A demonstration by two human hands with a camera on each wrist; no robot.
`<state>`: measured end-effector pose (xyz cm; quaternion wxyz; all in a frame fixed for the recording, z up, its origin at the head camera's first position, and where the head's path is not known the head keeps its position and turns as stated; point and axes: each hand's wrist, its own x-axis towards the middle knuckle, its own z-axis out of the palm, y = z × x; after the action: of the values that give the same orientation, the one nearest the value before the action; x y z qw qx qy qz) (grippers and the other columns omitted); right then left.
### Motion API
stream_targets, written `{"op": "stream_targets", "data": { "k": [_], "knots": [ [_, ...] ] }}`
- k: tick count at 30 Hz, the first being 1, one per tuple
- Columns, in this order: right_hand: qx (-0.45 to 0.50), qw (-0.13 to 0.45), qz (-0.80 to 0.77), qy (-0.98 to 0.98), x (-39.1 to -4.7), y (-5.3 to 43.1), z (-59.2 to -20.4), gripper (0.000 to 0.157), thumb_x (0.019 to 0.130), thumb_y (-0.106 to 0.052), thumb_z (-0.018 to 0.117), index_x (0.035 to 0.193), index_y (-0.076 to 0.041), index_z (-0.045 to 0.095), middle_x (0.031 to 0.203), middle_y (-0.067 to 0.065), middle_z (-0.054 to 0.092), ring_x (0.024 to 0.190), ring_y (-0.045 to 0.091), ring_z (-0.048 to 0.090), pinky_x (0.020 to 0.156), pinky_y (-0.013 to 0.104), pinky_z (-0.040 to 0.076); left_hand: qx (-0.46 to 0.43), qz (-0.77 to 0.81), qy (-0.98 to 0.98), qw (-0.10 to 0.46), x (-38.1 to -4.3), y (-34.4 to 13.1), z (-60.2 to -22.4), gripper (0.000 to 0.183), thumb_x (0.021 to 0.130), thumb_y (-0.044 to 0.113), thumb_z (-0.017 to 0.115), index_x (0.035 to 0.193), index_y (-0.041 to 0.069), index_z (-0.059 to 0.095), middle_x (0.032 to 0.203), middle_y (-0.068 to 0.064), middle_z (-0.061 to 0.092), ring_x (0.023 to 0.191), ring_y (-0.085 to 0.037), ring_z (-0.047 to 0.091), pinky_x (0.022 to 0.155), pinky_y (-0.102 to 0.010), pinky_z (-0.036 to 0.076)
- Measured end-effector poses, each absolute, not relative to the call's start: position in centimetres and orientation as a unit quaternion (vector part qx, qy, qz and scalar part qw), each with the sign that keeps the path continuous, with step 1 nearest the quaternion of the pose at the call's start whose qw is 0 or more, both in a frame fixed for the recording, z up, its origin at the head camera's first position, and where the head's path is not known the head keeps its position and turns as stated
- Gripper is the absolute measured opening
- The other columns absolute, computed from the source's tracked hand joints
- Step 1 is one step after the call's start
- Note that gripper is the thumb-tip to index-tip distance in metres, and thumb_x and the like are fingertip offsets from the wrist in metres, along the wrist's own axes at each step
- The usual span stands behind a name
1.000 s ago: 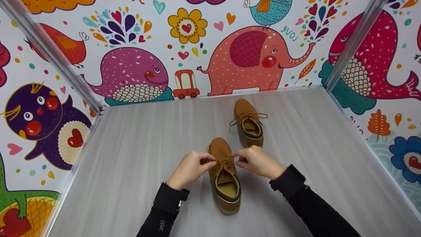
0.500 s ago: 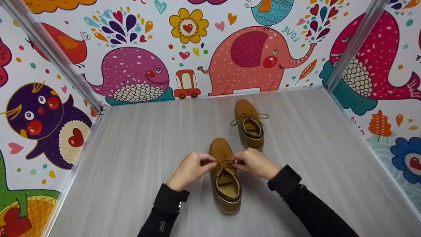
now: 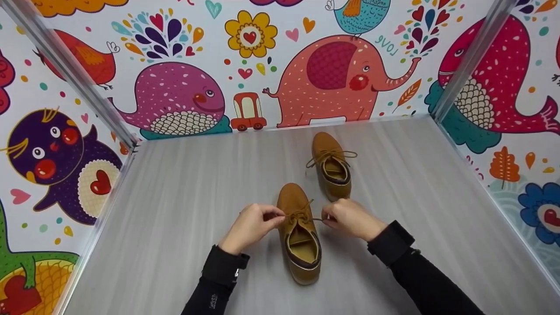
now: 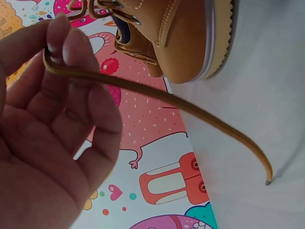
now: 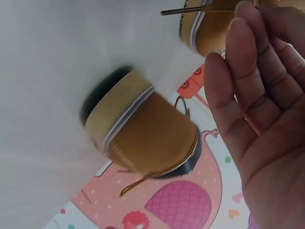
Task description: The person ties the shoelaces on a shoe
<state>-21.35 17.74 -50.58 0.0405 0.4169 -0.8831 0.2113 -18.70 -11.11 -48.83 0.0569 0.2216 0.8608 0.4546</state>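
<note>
A tan lace-up shoe (image 3: 292, 197) stands on the floor, toe pointing away from me. Left of its laces, my left hand (image 3: 250, 228) pinches a shoelace (image 4: 157, 94); the left wrist view shows its loose, tipped end hanging away from the fingers. My right hand (image 3: 355, 219), on the shoe's other side, pinches a lace stretched out from the knot area (image 3: 299, 216). A lace end (image 5: 183, 10) sticks out by the right fingertips in the right wrist view. The exact knot is too small to make out.
A matching shoe (image 3: 324, 142) with its lace tied in a bow stands farther off to the right, just beyond my right hand. Pale wood-look floor (image 3: 197, 183) lies around both. Printed cartoon walls (image 3: 175, 96) with metal corner posts enclose the space.
My right hand came left to the laces, then drew back to the right with a lace now stretched from it. My left hand stays almost in place. Both shoes have not moved.
</note>
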Motion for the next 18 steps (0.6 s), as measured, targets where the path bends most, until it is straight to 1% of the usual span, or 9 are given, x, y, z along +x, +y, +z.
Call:
{"op": "stream_targets", "data": {
  "k": [6, 13, 18],
  "knots": [
    [0.388, 0.055, 0.217, -0.894, -21.5, 20.0, -50.2, 0.009, 0.084, -0.001, 0.075, 0.082, -0.009, 0.071, 0.077, 0.0, 0.069, 0.067, 0.013, 0.064, 0.061, 0.029, 0.052, 0.222, 0.459, 0.858, 0.057, -18.7, -11.4, -49.0, 0.014, 0.095, 0.019, 0.07, 0.099, 0.008, 0.077, 0.087, -0.003, 0.073, 0.076, -0.013, 0.068, 0.066, -0.027, 0.053],
    [0.348, 0.074, 0.208, -0.911, -21.7, 22.4, -49.9, 0.01, 0.084, -0.001, 0.076, 0.081, -0.008, 0.07, 0.075, 0.001, 0.069, 0.063, 0.012, 0.061, 0.058, 0.03, 0.05, 0.212, 0.45, 0.865, 0.062, -18.8, -11.6, -49.1, 0.016, 0.095, 0.02, 0.069, 0.101, 0.008, 0.077, 0.084, -0.005, 0.073, 0.071, -0.008, 0.065, 0.061, -0.026, 0.051],
    [0.315, 0.084, 0.196, -0.925, -21.8, 24.3, -49.6, 0.009, 0.083, 0.0, 0.076, 0.081, -0.009, 0.072, 0.075, 0.0, 0.068, 0.063, 0.012, 0.06, 0.057, 0.031, 0.05, 0.207, 0.448, 0.868, 0.057, -18.7, -11.9, -49.0, 0.017, 0.095, 0.021, 0.069, 0.101, 0.006, 0.076, 0.08, -0.003, 0.071, 0.068, -0.012, 0.063, 0.058, -0.025, 0.049]
  ]
}}
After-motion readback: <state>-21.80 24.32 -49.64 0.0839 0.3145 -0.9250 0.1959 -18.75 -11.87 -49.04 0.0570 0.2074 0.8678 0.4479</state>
